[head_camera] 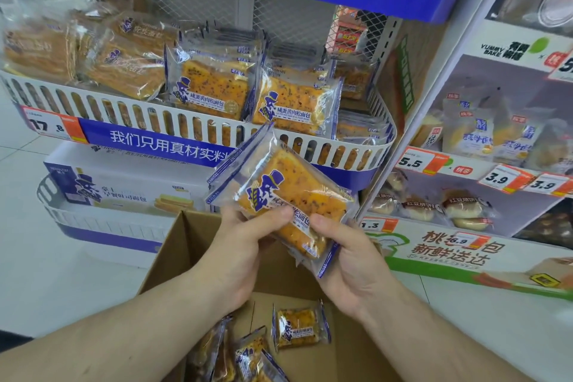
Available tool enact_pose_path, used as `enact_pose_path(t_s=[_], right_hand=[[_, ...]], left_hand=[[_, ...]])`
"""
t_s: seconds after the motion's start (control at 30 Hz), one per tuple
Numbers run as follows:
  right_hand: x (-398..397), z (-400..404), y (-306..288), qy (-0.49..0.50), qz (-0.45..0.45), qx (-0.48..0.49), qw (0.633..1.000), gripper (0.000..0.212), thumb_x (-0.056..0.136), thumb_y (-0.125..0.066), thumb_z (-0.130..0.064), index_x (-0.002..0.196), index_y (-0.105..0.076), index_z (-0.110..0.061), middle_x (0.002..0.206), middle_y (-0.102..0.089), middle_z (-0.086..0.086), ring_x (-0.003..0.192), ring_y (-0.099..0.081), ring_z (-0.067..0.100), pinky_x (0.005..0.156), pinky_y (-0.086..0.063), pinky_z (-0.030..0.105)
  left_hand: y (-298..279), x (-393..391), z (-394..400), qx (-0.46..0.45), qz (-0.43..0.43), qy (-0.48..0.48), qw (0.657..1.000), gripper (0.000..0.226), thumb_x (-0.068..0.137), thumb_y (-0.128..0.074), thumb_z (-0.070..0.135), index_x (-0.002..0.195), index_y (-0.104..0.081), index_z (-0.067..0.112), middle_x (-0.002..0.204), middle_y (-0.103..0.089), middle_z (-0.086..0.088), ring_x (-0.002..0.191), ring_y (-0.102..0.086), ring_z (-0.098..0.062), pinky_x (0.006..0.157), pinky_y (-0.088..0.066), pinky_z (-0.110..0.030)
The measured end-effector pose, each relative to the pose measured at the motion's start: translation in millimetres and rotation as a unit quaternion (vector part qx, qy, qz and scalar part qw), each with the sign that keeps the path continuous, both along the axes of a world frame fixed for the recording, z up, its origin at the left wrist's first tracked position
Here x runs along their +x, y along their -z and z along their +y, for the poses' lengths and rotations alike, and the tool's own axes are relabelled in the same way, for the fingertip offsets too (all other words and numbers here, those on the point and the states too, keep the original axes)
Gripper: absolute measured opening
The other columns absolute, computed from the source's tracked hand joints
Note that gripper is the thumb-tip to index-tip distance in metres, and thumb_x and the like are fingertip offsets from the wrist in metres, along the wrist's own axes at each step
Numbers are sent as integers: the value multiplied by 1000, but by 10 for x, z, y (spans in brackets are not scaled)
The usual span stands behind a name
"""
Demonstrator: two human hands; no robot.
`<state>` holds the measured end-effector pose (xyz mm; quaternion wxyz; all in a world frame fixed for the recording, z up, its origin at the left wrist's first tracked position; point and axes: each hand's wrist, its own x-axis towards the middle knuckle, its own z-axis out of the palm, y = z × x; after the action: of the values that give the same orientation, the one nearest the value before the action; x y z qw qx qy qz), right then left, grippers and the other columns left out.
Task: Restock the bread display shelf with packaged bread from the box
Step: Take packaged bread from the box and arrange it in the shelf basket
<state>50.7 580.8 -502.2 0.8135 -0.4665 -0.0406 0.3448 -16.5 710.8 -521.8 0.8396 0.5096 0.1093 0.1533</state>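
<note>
A clear-wrapped bread packet [288, 192] with blue print hangs above the open cardboard box [192, 245], just below the shelf's white slotted rail [198, 127]. My left hand [245, 245] grips its lower left edge, thumb on the front. My right hand [347, 254] grips its lower right end, where further wrappers seem stacked behind it. Several matching packets [297, 330] lie on the box floor. On the shelf, the same packets [294, 102] stand in rows at the middle and right.
Lighter toast packets [124, 65] fill the shelf's left half. A white and blue carton [124, 186] sits on the lower tier. To the right stands another rack [465, 170] with buns and price tags. Pale tiled floor lies on the left.
</note>
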Motion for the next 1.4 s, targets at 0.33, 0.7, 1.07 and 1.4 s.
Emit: enact_pose_path(t_s=[0.33, 0.7, 1.07, 1.4], right_hand=[[9, -92, 64, -33, 90, 55, 994, 108, 34, -102, -25, 132, -58, -11, 124, -68, 21, 110, -68, 37, 86, -54, 51], [33, -111, -24, -81, 42, -14, 996, 91, 47, -97, -25, 128, -60, -10, 118, -71, 18, 104, -71, 33, 92, -54, 53], [193, -231, -324, 53, 48, -6, 997, 58, 62, -74, -17, 118, -62, -10, 104, -76, 18, 98, -71, 36, 98, -49, 57], [896, -274, -836, 126, 48, 68, 989, 58, 68, -76, -22, 123, -59, -11, 111, -73, 21, 105, -68, 41, 96, -52, 53]], left_hand=[[-156, -11, 114, 95, -69, -37, 992, 115, 41, -98, 45, 139, -37, 34, 131, -60, -4, 115, -65, -22, 83, -56, -25], [-295, -37, 244, 108, -32, -98, 989, 43, 63, -76, 25, 102, -58, 26, 97, -73, -3, 87, -73, -20, 63, -58, -28], [-900, 279, 174, 291, 67, -20, 954, 30, 73, -84, 26, 96, -66, 21, 91, -74, 1, 81, -74, -19, 80, -61, -43], [-1582, 1218, 78, 362, 67, 63, 928, 36, 85, -69, 50, 110, -56, 29, 102, -73, 3, 92, -71, -14, 85, -59, -37]])
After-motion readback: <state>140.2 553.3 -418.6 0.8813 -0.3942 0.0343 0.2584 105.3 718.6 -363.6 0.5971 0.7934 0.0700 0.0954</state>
